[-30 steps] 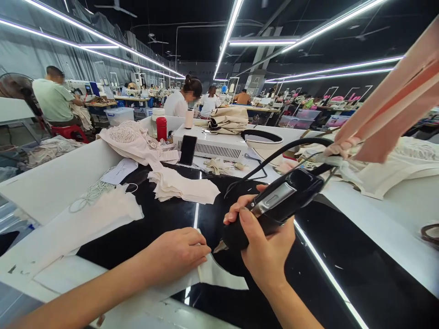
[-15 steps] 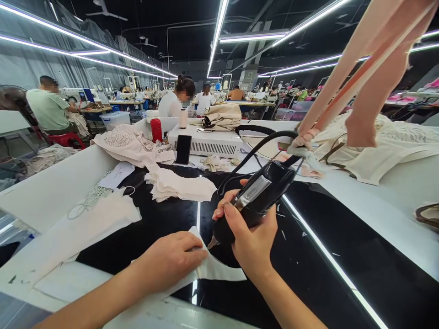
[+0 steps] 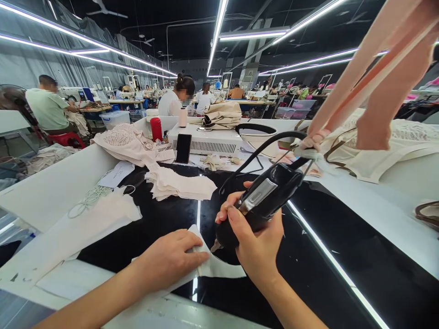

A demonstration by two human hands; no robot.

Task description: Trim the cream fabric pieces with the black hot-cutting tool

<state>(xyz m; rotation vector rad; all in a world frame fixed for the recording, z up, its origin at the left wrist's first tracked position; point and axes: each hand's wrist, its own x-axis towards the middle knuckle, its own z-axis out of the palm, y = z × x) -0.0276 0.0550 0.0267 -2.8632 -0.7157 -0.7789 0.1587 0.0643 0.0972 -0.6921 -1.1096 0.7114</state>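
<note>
My right hand (image 3: 259,242) is wrapped round a black corded electric fabric cutter (image 3: 269,192), tilted with its metal tip low. The tip is beside the curved edge of a white fabric piece (image 3: 222,268); I cannot tell whether they touch. My left hand (image 3: 174,258) lies on this fabric with fingers fairly flat and thumb apart, pressing it to the glossy black tabletop (image 3: 325,283). Part of the fabric is hidden under the hand. Pink cloth strips (image 3: 346,105) are tied at the cutter's upper end and run upward.
A stack of cut fabric (image 3: 181,183) lies beyond my hands, with more fabric (image 3: 89,233) on the left. Behind stand a phone (image 3: 183,148), a red flask (image 3: 156,129) and a white box (image 3: 206,145). Lace garments (image 3: 373,155) are at the right. Co-workers sit farther off.
The cutter and my right hand have shifted slightly to the right and up, and its tip is a little farther from my left fingers. The pink strips moved right. My left hand barely moved.
</note>
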